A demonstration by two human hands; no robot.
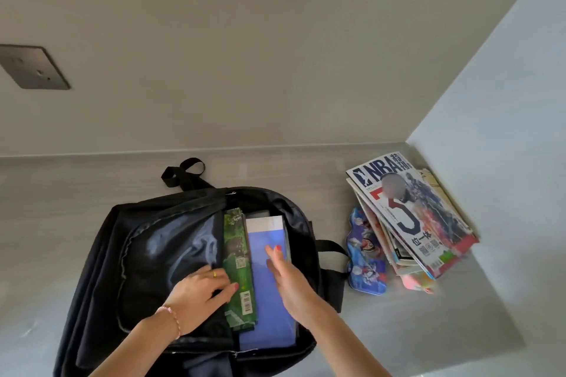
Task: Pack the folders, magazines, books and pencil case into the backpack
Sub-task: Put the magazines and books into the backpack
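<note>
A black backpack (147, 242) lies flat and unzipped on the grey counter. Inside it sit a green book (237, 242) and a blue folder (269, 309) side by side. My left hand (202, 294) presses on the bag's front flap beside the green book, fingers bent against the fabric. My right hand (288, 278) hovers flat over the blue folder with fingers apart, holding nothing. To the right, a stack of magazines (410, 220) with an NBA cover on top rests in the corner. A blue patterned pencil case (366, 257) lies against the stack's left side.
A pink item (418, 281) pokes out under the stack's near end. Walls close off the counter (398, 333) at the back and right. A dark metal wall plate (30, 66) hangs at upper left. The backpack's straps (183, 173) stick out towards the back wall.
</note>
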